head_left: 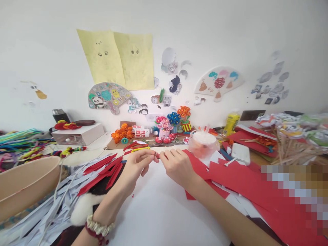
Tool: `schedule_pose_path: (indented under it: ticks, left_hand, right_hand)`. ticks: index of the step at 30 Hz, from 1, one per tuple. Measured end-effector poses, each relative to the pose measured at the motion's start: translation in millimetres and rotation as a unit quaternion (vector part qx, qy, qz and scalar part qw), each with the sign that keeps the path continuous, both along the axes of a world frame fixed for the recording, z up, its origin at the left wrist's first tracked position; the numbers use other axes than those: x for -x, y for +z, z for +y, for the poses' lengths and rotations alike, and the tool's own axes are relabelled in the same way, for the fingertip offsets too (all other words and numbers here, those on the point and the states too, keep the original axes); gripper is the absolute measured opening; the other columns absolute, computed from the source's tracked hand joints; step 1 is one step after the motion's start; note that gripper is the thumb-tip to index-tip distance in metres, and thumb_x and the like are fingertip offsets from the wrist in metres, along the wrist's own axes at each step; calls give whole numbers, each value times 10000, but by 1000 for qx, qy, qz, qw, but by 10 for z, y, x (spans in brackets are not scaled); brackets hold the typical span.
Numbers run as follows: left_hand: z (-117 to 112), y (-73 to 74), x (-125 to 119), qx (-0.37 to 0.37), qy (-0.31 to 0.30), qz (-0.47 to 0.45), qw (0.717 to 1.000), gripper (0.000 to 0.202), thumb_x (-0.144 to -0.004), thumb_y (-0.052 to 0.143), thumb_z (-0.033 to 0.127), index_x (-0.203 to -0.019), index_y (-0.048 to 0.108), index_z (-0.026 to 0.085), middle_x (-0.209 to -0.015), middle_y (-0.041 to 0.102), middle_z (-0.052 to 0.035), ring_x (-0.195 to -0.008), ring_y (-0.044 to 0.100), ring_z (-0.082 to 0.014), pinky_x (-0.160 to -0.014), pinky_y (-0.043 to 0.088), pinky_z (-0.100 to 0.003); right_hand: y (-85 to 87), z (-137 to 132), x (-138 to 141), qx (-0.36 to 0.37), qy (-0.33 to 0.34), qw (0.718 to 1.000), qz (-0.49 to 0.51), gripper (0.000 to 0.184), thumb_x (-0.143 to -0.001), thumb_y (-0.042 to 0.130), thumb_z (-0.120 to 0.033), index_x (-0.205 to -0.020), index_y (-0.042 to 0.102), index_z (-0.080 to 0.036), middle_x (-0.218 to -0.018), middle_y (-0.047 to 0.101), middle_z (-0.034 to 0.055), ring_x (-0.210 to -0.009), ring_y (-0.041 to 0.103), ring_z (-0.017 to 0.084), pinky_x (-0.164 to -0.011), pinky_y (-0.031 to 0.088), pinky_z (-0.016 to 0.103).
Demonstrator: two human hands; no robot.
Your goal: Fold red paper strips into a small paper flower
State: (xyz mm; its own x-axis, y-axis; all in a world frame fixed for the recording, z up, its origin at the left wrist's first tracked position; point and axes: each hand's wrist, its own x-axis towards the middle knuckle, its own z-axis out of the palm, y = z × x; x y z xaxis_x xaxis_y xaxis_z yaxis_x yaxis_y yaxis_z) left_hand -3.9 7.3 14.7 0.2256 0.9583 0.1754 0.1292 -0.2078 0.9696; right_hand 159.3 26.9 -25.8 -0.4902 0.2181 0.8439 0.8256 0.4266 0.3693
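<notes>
Over the white sheet [148, 212], my two hands meet fingertip to fingertip. A small red piece [157, 156], seemingly folded paper, shows between them; most of it is hidden by the fingers. My left hand [139, 162] pinches its left end between thumb and forefinger. Curled round the other end is my right hand [176, 165], knuckles up. Folded red paper strips [112, 171] lie left of my left hand, on a heap of white strips [58, 191]. Yellow-handled scissors [140, 149] rest just behind my left hand. A tiny red scrap [132, 195] sits on the white sheet.
Red paper sheets [238, 177] cover the right side, with a plastic cup [203, 143] behind them. Orange flowers [123, 133] and small flower pots [186, 126] stand along the wall. A beige basin [28, 181] is at the left, a cable [60, 171] beside it.
</notes>
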Motion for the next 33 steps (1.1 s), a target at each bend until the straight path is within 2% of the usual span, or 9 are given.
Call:
schedule_pose_path:
  ticks: [2,5,12,17,21,24,28,31,33]
  left_hand:
    - [-4,-22,-18,-38,-1,54,998,256,-800,591,349,-941,616,136,-808,647,-40,-436,353,-44,-427,271,-212]
    - [-3,-65,-12,-164,-5,156,974,168,-848,545,292,-928,615,162,-855,646,-31,-501,442,-69,-474,345,-220]
    - [35,-155,90,-447,4,290,846,208,-906,446,117,-1034,590,196,-928,688,-42,-805,578,-157,-733,430,-286]
    - [27,-188,109,-512,27,344,787,267,-882,438,82,-1083,574,193,-973,695,-68,-789,569,-187,-699,418,-318]
    - [3,-188,82,-510,27,342,789,313,-893,410,95,-1147,563,194,-1047,682,-88,-838,589,-190,-716,436,-318]
    - [-8,-170,54,-465,29,284,838,281,-906,407,113,-1118,569,202,-1026,676,-79,-877,591,-187,-752,451,-313]
    - [-11,-117,25,-387,60,243,887,205,-898,442,140,-980,616,208,-898,689,-31,-785,545,-174,-736,432,-308]
    - [-4,-75,10,-304,84,243,917,194,-884,462,173,-909,650,216,-845,689,-12,-808,518,-191,-743,415,-319]
    - [1,-62,0,-248,90,247,932,204,-873,462,186,-854,661,220,-808,688,-4,-834,511,-204,-764,408,-333]
  right_hand:
    - [-4,9,-12,3,-2,1000,-2,259,-862,408,-16,-690,542,-156,-584,500,23,-566,415,173,-570,216,313]
    - [-7,25,-45,3,-13,1000,8,228,-863,418,-22,-738,563,-145,-608,518,32,-582,439,176,-575,237,316]
    - [-9,42,-94,-14,13,999,26,150,-924,483,-81,-1036,583,-90,-680,610,43,-627,535,169,-600,320,315]
    - [-57,46,-81,31,52,997,49,172,-932,480,-92,-1073,577,-85,-761,679,73,-681,627,169,-605,386,294]
    - [-70,22,-54,96,120,979,133,229,-963,442,-165,-1151,560,-109,-824,721,88,-639,652,160,-563,419,258]
    - [-13,-28,-17,270,202,912,235,207,-969,413,-230,-1074,585,-183,-776,707,39,-597,632,145,-529,427,227]
    - [86,-76,28,486,267,757,346,239,-946,424,-320,-824,589,-197,-568,554,-42,-377,476,83,-396,329,199]
    - [119,-58,36,584,290,646,398,321,-920,428,-420,-792,587,-172,-530,523,-52,-286,408,59,-331,242,196]
    - [122,-36,35,616,295,600,416,351,-896,441,-457,-814,609,-159,-505,518,-54,-274,409,63,-319,226,193]
